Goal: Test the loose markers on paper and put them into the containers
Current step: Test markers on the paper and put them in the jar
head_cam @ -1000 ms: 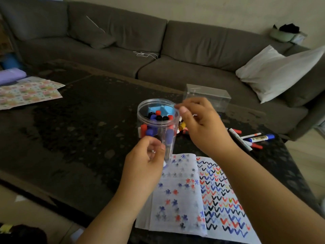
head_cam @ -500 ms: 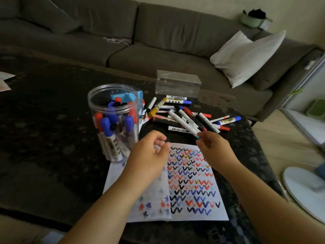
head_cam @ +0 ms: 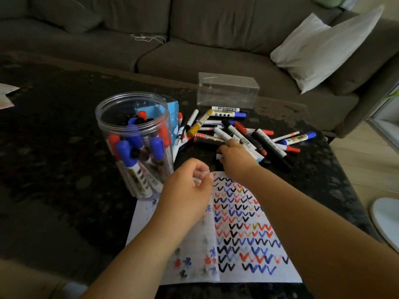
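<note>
I see the dark surface (head_cam: 54, 190) with plenty of free room left of the jar (head_cam: 135, 145), which stands close so tested markers drop in easily. The paper (head_cam: 248, 244) lies nearest me, for scribbling. The loose markers (head_cam: 237, 132) pile just beyond it, well inside the far edge. Right hand (head_cam: 234, 157) reaches into the pile, grip curled, probably closing on one marker. Left hand (head_cam: 187, 188) rests on the paper, loosely curled, holding nothing that I can make out.

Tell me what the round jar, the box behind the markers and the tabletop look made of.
Round jar: clear glossy plastic, probably; the markers inside show through. Box: thin clear plastic, apparently; sharp folded edges, sofa visible through it. Tabletop: dark mottled stone or a stone-look surface, slightly glossy; hard to tell which.
</note>
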